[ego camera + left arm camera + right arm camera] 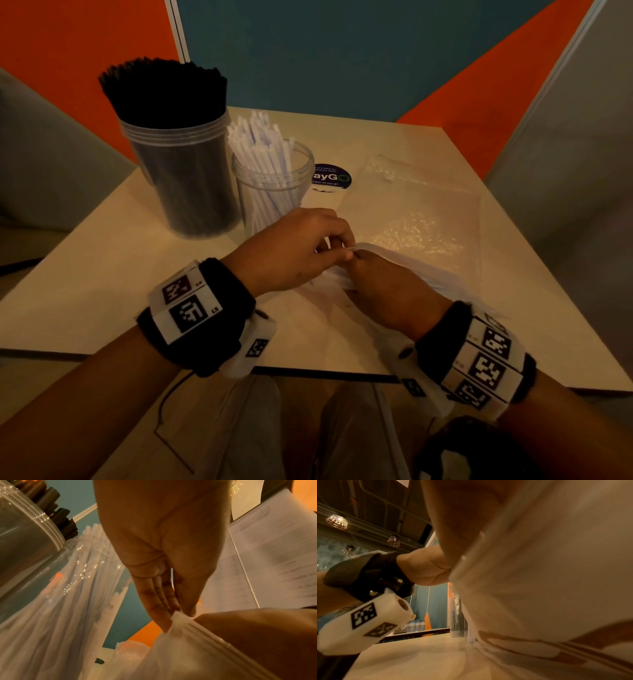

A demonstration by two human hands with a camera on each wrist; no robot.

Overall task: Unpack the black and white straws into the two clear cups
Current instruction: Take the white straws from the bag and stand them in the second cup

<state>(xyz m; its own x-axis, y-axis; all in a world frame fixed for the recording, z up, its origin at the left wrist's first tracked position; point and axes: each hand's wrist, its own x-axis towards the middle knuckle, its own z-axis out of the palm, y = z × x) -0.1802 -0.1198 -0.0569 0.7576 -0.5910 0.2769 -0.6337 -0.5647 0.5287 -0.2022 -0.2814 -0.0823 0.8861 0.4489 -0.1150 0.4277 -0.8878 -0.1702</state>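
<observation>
Left fingers [164,601]: pressed together against the thumb, pinching the corner of the zip edge of a clear bag [188,649].
Left hand [291,250]: above the table, knuckles up, meeting the other hand at the bag mouth.
Right hand [387,291]: lies over the bag; in the head view its fingertips appear to meet the left ones at the zip edge, but the wrist view is filled by plastic and I cannot tell how the fingers lie.
Bag contents: white straws [428,274] lie inside, running toward the right wrist.
Cups: tall clear cup [181,178] packed with black straws [164,92]; just beside it a shorter clear cup [274,181] partly filled with white straws.
Other items: an empty clear bag [421,209] flat on the table [102,267], near a round dark sticker [331,177].
Step in hand, judged: opening the zip seal of the white-straw bag.
Advice: pinch one lip per hand, peel apart along the seal, keep the mouth level.
Risk: a sharp tug may scatter straws.
</observation>
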